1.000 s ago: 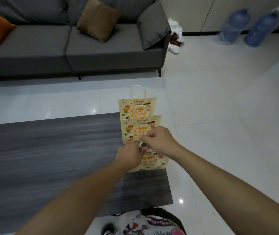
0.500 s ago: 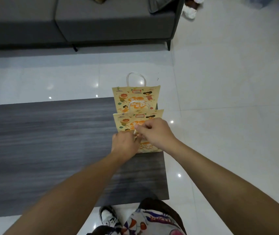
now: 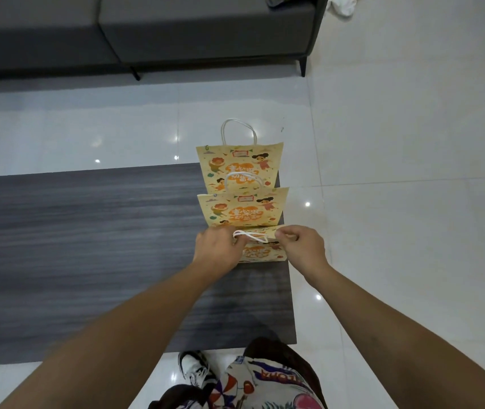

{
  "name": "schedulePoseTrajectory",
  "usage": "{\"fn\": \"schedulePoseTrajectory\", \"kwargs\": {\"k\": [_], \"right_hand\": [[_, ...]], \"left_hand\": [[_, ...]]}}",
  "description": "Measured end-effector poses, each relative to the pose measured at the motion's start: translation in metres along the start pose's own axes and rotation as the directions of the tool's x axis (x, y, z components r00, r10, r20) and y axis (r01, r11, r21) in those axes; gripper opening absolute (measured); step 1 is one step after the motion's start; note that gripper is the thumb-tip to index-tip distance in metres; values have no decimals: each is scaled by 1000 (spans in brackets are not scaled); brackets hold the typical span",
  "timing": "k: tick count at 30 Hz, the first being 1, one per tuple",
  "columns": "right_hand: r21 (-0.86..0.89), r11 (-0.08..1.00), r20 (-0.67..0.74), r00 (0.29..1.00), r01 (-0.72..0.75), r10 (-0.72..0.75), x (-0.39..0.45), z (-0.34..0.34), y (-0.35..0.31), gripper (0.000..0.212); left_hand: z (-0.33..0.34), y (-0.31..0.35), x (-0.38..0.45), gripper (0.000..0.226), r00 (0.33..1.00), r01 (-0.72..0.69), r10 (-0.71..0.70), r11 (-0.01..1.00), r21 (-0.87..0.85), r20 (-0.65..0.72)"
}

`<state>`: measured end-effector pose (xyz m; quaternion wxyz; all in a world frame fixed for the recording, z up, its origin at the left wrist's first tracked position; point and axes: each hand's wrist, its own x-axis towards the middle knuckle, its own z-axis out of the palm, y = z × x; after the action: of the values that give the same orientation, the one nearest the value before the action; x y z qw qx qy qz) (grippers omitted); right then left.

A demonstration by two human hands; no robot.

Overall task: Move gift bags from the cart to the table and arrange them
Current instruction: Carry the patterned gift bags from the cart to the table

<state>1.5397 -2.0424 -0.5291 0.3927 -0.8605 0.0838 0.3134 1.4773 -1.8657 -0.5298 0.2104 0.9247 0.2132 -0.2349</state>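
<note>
Three yellow cartoon-printed gift bags lie flat in an overlapping row along the right end of the dark wood-grain table (image 3: 88,246). The far bag (image 3: 237,166) hangs over the far edge, its white handle over the floor. The middle bag (image 3: 242,211) overlaps it. The near bag (image 3: 260,252) is partly hidden by my hands. My left hand (image 3: 217,250) pinches the left end of its white cord handle (image 3: 250,236). My right hand (image 3: 301,246) pinches the handle's right end at the bag's top edge.
A grey sofa (image 3: 176,31) stands beyond the table across a strip of glossy white tile floor (image 3: 412,172). A white cloth (image 3: 343,5) lies on the floor by the sofa's right end. My shoe (image 3: 195,369) shows below the table's near edge.
The camera has tilted down and closer. My hands have moved apart along the near bag's top, stretching its white handle between them; the bags stay in their row.
</note>
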Motion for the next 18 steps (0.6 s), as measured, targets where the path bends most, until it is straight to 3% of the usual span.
{"fn": "schedulePoseTrajectory", "kwargs": {"k": [10,18], "right_hand": [[-238,967,15,996,93,-93,-2,-9,-15,30],[-141,918,34,929,370,-369,-58,-9,-102,30]], "left_hand": [[-9,-1,-14,48,999,25,-26,999,-49,-30],[-56,-40,-78,44,982,40,-68,987,-156,-176]]}}
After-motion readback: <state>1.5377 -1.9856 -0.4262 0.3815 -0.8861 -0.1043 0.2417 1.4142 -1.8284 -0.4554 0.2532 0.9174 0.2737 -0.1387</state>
